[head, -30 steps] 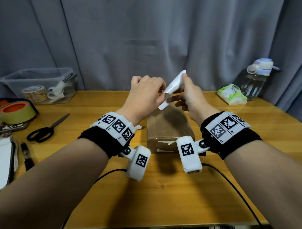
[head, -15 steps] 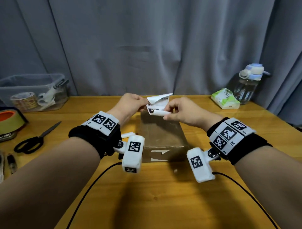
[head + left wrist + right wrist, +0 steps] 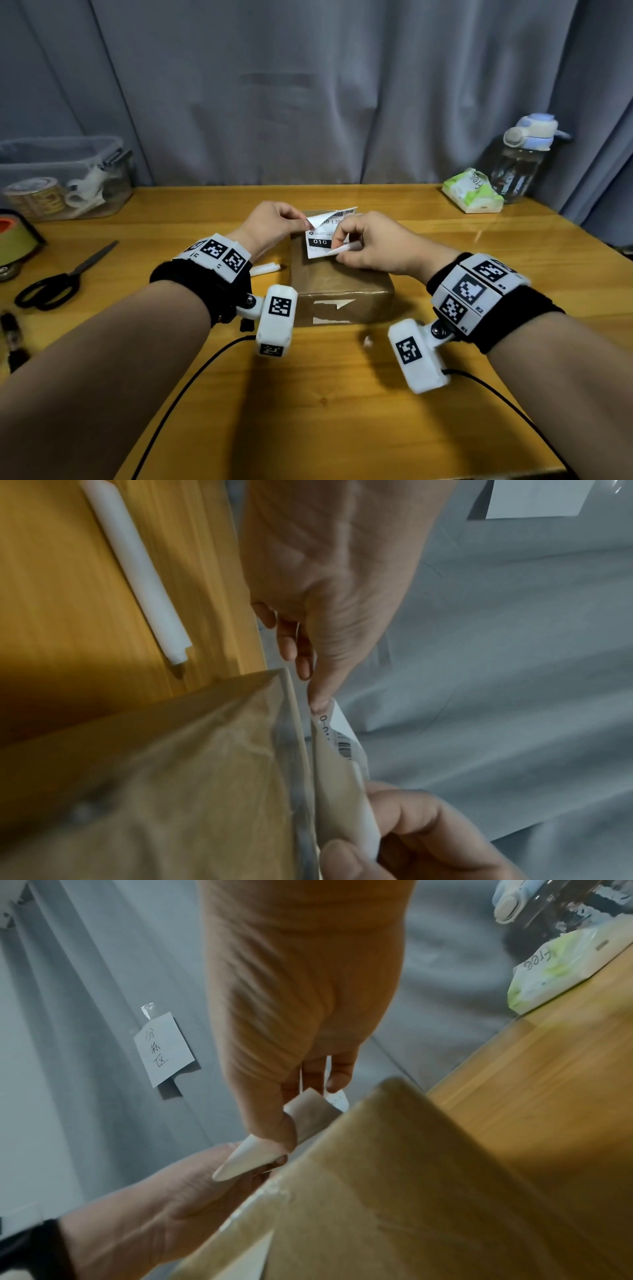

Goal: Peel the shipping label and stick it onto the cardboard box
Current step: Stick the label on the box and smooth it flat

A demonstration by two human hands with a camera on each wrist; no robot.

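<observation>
A brown cardboard box (image 3: pixel 342 284) lies on the wooden table, mid-view. Over its far top face is the white shipping label (image 3: pixel 322 238), printed side up, showing "010". My left hand (image 3: pixel 306 223) pinches the label's upper left corner, which is folded up. My right hand (image 3: pixel 337 241) pinches the label's right side, where a white edge curls under the thumb. In the left wrist view, the thumb (image 3: pixel 320 699) holds the label (image 3: pixel 346 741) just above the box (image 3: pixel 188 777). The right wrist view shows the curled white edge (image 3: pixel 246 1158) beside the box (image 3: pixel 411 1191).
A white pen (image 3: pixel 265 269) lies left of the box. Scissors (image 3: pixel 65 281), a tape roll (image 3: pixel 13 236) and a clear bin (image 3: pixel 65 178) sit at the left. A tissue pack (image 3: pixel 472 192) and a water bottle (image 3: pixel 520 161) stand at the back right. Cables trail across the near table.
Both hands came down from in front of the curtain to the box top, bringing the label with them. The label turned printed side up and now lies over the box.
</observation>
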